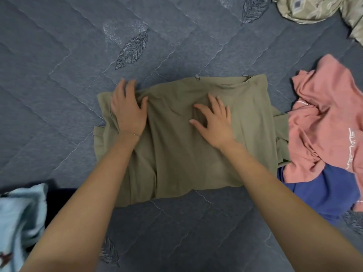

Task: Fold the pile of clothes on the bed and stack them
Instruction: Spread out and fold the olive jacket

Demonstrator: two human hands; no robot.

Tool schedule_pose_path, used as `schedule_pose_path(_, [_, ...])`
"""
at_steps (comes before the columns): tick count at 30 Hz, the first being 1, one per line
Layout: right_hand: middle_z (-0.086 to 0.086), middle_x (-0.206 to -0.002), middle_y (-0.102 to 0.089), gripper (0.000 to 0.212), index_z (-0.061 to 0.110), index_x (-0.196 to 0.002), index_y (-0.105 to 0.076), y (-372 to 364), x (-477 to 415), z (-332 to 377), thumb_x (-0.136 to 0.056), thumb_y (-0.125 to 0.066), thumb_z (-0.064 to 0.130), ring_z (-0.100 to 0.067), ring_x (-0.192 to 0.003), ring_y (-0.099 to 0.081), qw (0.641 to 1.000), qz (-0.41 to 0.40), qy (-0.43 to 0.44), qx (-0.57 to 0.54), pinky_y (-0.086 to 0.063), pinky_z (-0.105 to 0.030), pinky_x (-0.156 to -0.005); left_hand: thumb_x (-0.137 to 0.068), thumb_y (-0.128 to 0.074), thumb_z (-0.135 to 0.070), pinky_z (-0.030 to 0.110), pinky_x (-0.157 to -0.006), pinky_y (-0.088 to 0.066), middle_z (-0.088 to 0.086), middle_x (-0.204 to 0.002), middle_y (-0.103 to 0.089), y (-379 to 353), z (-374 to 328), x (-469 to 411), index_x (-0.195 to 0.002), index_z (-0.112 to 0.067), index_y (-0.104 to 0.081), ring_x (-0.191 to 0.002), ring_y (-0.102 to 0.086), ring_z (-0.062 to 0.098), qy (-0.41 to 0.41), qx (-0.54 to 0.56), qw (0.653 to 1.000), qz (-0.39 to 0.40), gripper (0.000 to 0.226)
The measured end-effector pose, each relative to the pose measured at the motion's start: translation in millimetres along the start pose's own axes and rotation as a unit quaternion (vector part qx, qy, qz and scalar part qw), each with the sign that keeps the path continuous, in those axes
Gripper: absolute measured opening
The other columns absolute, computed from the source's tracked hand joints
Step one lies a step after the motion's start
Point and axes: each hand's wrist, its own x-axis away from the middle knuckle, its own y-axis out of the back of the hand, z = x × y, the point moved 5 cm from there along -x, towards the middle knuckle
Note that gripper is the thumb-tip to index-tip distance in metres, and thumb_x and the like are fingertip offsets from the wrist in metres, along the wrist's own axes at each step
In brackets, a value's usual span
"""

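Note:
An olive-green garment (pixel 176 154) lies folded into a rough rectangle in the middle of the bed. My left hand (pixel 128 108) rests flat on its far left corner, fingers spread and reaching onto the quilt. My right hand (pixel 213 118) presses flat on the garment's upper middle, fingers straight and spread. A crumpled pink shirt (pixel 324 124) with white lettering lies to the right, on top of a blue garment (pixel 322 195).
The bed is covered by a grey-blue quilt (pixel 59 85) with stitched leaf patterns. A beige patterned cloth (pixel 314 8) lies bunched at the far right corner. A light blue cloth (pixel 19 222) sits at the near left edge beside something dark.

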Motion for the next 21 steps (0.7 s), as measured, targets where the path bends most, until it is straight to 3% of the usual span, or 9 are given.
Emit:
schedule_pose_path(3, [0.002,-0.165,-0.003,0.071,0.039,-0.154,-0.015,1,-8,-13,-0.094,-0.045,0.061,-0.023,-0.151,0.003,0.996,0.026,-0.087,-0.003,0.005,-0.051,-0.120,-0.095,-0.053,-0.023,0.053,-0.118,-0.017,0.018,-0.152,-0.036,1,-27,23,-0.137,-0.016,-0.053,-0.141,-0.030,0.036,-0.154,-0.044,0.987,-0.023,0.042])
schedule_pose_path(5, [0.001,-0.165,-0.001,0.073,0.041,-0.155,-0.010,3,-8,-22,-0.093,-0.041,0.065,-0.024,-0.151,0.005,0.992,0.035,-0.121,0.013,0.007,-0.051,-0.120,-0.096,-0.055,-0.021,0.055,-0.117,-0.018,0.016,-0.148,-0.042,-6,-41,41,-0.133,-0.018,-0.058,-0.139,-0.034,0.035,-0.280,-0.074,0.957,-0.006,0.038])
schedule_pose_path(6, [0.000,-0.165,-0.001,0.074,0.041,-0.155,-0.009,5,-7,-27,-0.092,-0.041,0.066,-0.024,-0.151,0.006,0.991,0.036,-0.130,0.019,0.008,-0.051,-0.120,-0.096,-0.055,-0.025,0.056,-0.116,-0.018,0.015,-0.148,-0.043,-12,-41,47,-0.135,-0.020,-0.057,-0.139,-0.035,0.034,-0.305,-0.095,0.947,0.019,0.039])
schedule_pose_path(10, [-0.003,-0.165,-0.002,0.079,0.038,-0.155,-0.013,20,5,-50,-0.090,-0.044,0.069,-0.025,-0.151,0.008,0.988,-0.003,-0.151,0.021,0.008,-0.052,-0.120,-0.092,-0.040,-0.060,0.061,-0.115,-0.003,0.007,-0.162,-0.020,-33,-14,49,-0.153,-0.033,-0.027,-0.149,-0.017,0.025,-0.162,-0.154,0.961,0.165,0.068])
schedule_pose_path(14, [-0.005,-0.165,0.000,0.090,0.037,-0.155,-0.013,37,22,-86,-0.083,-0.053,0.072,-0.027,-0.151,0.006,0.984,-0.030,-0.174,0.034,0.006,-0.053,-0.120,-0.086,-0.038,-0.071,0.064,-0.114,0.000,-0.001,-0.165,0.001,-33,-8,34,-0.155,-0.039,-0.008,-0.151,0.000,0.016,-0.127,-0.202,0.948,0.212,0.081])
schedule_pose_path(18, [-0.008,-0.165,0.005,0.103,0.036,-0.156,-0.008,51,36,-125,-0.075,-0.061,0.074,-0.029,-0.151,0.006,0.971,-0.017,-0.239,0.002,0.003,-0.052,-0.121,-0.087,-0.036,-0.071,0.065,-0.113,0.005,0.002,-0.165,-0.001,-29,-17,36,-0.155,-0.036,-0.012,-0.151,0.001,0.019,-0.119,-0.210,0.950,0.199,0.080])
schedule_pose_path(21, [-0.011,-0.164,0.007,0.113,0.036,-0.156,-0.002,55,44,-143,-0.071,-0.066,0.074,-0.029,-0.151,0.008,0.960,-0.006,-0.278,-0.038,0.001,-0.051,-0.121,-0.091,-0.037,-0.065,0.063,-0.114,0.002,0.009,-0.163,-0.013,-29,-46,57,-0.153,-0.030,-0.028,-0.151,-0.007,0.027,-0.180,-0.164,0.960,0.141,0.072])
